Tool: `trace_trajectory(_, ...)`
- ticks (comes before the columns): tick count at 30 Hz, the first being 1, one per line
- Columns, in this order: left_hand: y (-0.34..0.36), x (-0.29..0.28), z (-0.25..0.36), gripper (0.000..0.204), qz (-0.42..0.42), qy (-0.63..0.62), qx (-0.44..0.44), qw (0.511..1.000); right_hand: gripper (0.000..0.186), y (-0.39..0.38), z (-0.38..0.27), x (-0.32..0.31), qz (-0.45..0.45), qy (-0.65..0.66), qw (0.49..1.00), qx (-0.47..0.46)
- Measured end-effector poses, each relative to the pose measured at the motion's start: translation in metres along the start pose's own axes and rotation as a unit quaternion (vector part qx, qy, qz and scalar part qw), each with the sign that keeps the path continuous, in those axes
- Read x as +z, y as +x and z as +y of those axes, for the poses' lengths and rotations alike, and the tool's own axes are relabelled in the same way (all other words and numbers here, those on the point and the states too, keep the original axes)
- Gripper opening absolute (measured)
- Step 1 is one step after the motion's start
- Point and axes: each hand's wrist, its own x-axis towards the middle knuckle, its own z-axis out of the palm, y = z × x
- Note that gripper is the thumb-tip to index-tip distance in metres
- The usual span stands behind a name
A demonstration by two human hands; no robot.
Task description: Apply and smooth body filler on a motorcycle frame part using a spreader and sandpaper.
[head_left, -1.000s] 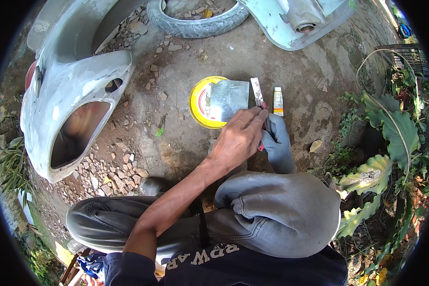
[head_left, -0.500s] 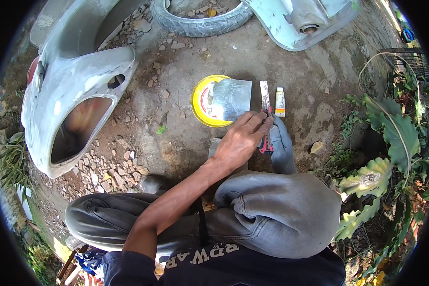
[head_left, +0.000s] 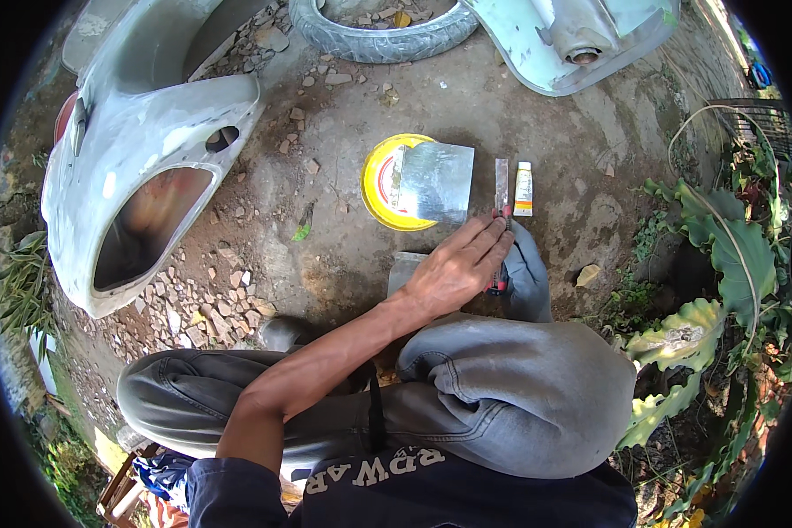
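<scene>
My bare left hand [head_left: 463,264] has its fingers closed on a red and black utility knife [head_left: 495,287], whose long, mottled blade [head_left: 502,173] points away from me. My right hand [head_left: 524,268], in a grey glove, grips the same knife from the right, mostly hidden behind my left fingers. Just right of the blade lies a small tube [head_left: 524,189] with a white cap and yellow band. To the left is a yellow lid [head_left: 374,194] with a square metal spreader [head_left: 436,180] lying across it. Another flat grey piece [head_left: 403,273] lies partly behind my left arm.
A primered grey scooter body panel [head_left: 136,132] fills the left side. A dusty tyre [head_left: 378,44] and a pale panel [head_left: 572,66] lie at the top. Broken stones [head_left: 194,308] lie lower left; leafy plants [head_left: 735,255] border the right. My bent legs [head_left: 519,387] are below.
Both hands and the knife have shifted a little to the right. My left fingers have slid along the knife, and the view has tilted slightly, moving the scene upward.
</scene>
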Motion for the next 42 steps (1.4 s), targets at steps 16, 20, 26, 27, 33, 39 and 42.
trace_trajectory(16, -0.003, -0.052, -0.073, 0.083, 0.003, 0.066, -0.236, 0.97, 0.038, 0.031, 0.001, -0.053, 0.059, -0.313, 0.948, 0.004)
trace_trajectory(20, -0.01, -0.056, -0.083, 0.106, -0.113, 0.166, -0.231, 0.952, 0.031, 0.037, -0.019, -0.023, 0.059, -0.373, 0.926, -0.003)
trace_trajectory(26, 0.003, -0.042, -0.071, 0.105, -0.135, 0.171, -0.291, 0.931, 0.037, 0.044, -0.016, -0.003, 0.012, -0.517, 0.856, -0.002)
trace_trajectory(27, 0.006, -0.042, -0.069, 0.105, -0.135, 0.17, -0.292, 0.931, 0.037, 0.045, -0.015, -0.003, 0.005, -0.521, 0.854, -0.006)
trace_trajectory(33, 0.018, -0.05, -0.064, 0.113, -0.126, 0.111, -0.34, 0.925, 0.029, 0.044, -0.014, -0.004, -0.053, -0.606, 0.79, -0.075)
trace_trajectory(39, 0.022, -0.052, -0.066, 0.11, -0.148, 0.107, -0.361, 0.914, 0.033, 0.042, -0.018, 0.006, -0.089, -0.652, 0.75, -0.065)
trace_trajectory(42, 0.015, -0.049, -0.069, 0.108, -0.141, 0.141, -0.362, 0.91, 0.039, 0.045, -0.017, 0.013, -0.097, -0.676, 0.731, -0.018)
